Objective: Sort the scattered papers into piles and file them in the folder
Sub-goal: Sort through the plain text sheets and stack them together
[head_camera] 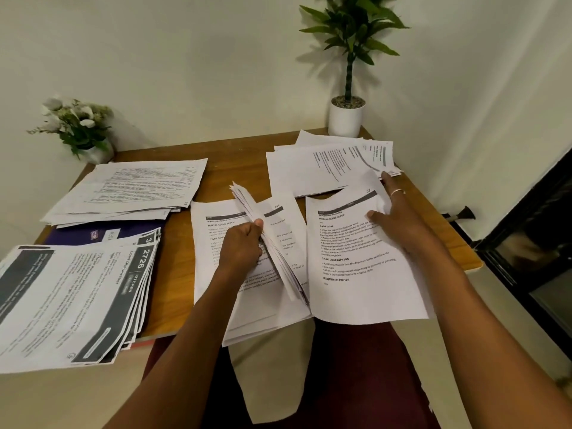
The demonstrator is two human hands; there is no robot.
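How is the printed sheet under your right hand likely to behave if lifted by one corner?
Probably floppy: the sheet under the right hand bows past the table's near edge. Likely light, seemingly one thin page. It may slide on the stack beneath.

Printed white papers lie in several groups. At near left a fanned pile [77, 298] with black header bars, its top sheet marked 2726, overhangs the edge of the table [176, 274]. It partly covers a dark purple folder [102, 233] lying flat, whose far side sits under a typed pile [133, 187] of dense text. A loose pile [315, 168] spreads at far right. In the middle lies a flat stack [216, 239], with a sheaf [272, 252] raised on edge over it. Just beside that is a sheet [356, 267] marked S8, its top corner curling.
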